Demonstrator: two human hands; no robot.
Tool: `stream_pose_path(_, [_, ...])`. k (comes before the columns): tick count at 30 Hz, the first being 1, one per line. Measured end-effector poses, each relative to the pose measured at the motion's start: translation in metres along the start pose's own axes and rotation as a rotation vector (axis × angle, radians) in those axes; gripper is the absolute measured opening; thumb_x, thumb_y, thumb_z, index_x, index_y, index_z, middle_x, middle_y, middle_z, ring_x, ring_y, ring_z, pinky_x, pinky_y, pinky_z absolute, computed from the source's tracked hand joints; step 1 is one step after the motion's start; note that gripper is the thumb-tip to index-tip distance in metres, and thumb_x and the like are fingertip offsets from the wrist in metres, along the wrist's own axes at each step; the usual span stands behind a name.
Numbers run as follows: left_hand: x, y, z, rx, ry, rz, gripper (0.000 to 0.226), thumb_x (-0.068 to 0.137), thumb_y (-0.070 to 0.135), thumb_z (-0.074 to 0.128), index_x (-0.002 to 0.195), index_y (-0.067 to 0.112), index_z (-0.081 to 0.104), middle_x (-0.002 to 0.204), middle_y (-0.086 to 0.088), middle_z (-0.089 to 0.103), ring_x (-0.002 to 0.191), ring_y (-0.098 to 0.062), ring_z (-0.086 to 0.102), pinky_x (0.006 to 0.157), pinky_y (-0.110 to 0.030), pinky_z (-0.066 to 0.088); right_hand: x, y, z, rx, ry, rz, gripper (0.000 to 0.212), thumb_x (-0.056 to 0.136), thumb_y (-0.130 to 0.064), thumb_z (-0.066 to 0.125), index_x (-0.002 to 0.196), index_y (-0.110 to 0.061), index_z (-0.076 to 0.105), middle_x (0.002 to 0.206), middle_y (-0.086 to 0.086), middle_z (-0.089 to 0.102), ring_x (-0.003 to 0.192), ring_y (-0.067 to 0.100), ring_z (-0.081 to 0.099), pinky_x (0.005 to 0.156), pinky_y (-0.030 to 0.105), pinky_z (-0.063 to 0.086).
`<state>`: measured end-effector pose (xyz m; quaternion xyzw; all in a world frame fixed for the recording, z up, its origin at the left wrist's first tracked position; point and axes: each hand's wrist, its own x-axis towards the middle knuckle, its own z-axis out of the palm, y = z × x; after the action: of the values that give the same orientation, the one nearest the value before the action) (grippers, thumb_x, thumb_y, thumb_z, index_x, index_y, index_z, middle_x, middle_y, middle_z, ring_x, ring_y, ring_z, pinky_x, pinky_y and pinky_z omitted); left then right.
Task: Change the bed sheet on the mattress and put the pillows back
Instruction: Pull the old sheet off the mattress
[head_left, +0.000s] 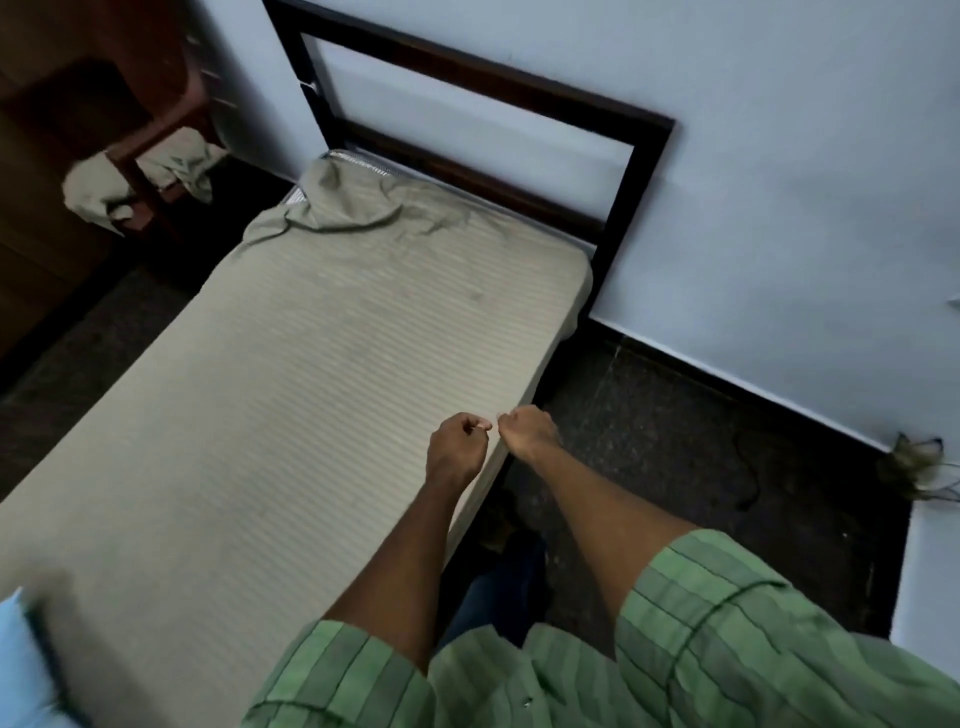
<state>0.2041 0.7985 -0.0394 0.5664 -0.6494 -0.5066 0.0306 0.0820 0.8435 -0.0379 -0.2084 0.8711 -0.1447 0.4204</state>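
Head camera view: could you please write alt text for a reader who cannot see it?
Both hands, left hand and right hand, pinch the striped bed sheet at the mattress's right edge. The sheet bunches near the dark headboard, baring one mattress corner.

Bed with striped sheet, two hands at its near edge.
Beige bed sheet (291, 364) lay over the mattress (358, 158), rumpled and pulled off at the far-left corner by the dark headboard (519, 91). Left hand (457, 441) and right hand (530, 434), both curled, met at the sheet's side edge. Pale cloth (104, 189) hung on a brown chair (156, 98).
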Motion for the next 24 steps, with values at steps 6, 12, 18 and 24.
stream_pose_path(6, [0.117,0.075,0.026,0.100,-0.010,0.047,0.019,0.095,0.021,0.056,0.097,0.024,0.075,0.099,0.008,0.075,0.095,-0.015,0.069,0.086,-0.029,0.052,0.121,-0.020,-0.071,0.079,0.013,0.065,0.051,0.104,-0.045,0.043,0.127,-0.007,0.068,0.133,0.018,0.065,0.122,0.039,0.060,0.098,0.040,0.049])
stream_pose_path(12, [0.215,0.155,0.061,0.071,-0.034,0.042,0.019,0.096,0.022,0.057,0.098,0.024,0.075,0.094,0.012,0.074,0.092,-0.010,0.068,0.077,-0.023,0.046,0.241,-0.042,-0.146,0.075,0.031,0.101,0.054,0.107,-0.044,0.037,0.125,-0.004,0.068,0.131,0.021,0.065,0.119,0.040,0.061,0.095,0.040,0.049])
stream_pose_path(18, [0.315,0.176,0.118,0.109,0.038,0.029,0.014,0.098,0.034,0.055,0.097,0.033,0.069,0.100,0.017,0.069,0.090,-0.006,0.064,0.081,-0.030,0.051,0.372,-0.047,-0.180,-0.104,0.025,0.060,0.056,0.106,-0.050,0.037,0.130,-0.005,0.060,0.132,0.020,0.063,0.121,0.040,0.059,0.094,0.044,0.047])
stream_pose_path(24, [0.421,0.181,0.194,0.124,-0.024,0.084,0.014,0.099,0.031,0.055,0.105,0.029,0.067,0.111,0.007,0.064,0.101,-0.014,0.063,0.086,-0.034,0.053,0.491,-0.019,-0.190,-0.217,0.084,0.229,0.076,0.099,-0.062,0.044,0.151,-0.008,0.039,0.148,0.018,0.052,0.132,0.039,0.053,0.103,0.048,0.044])
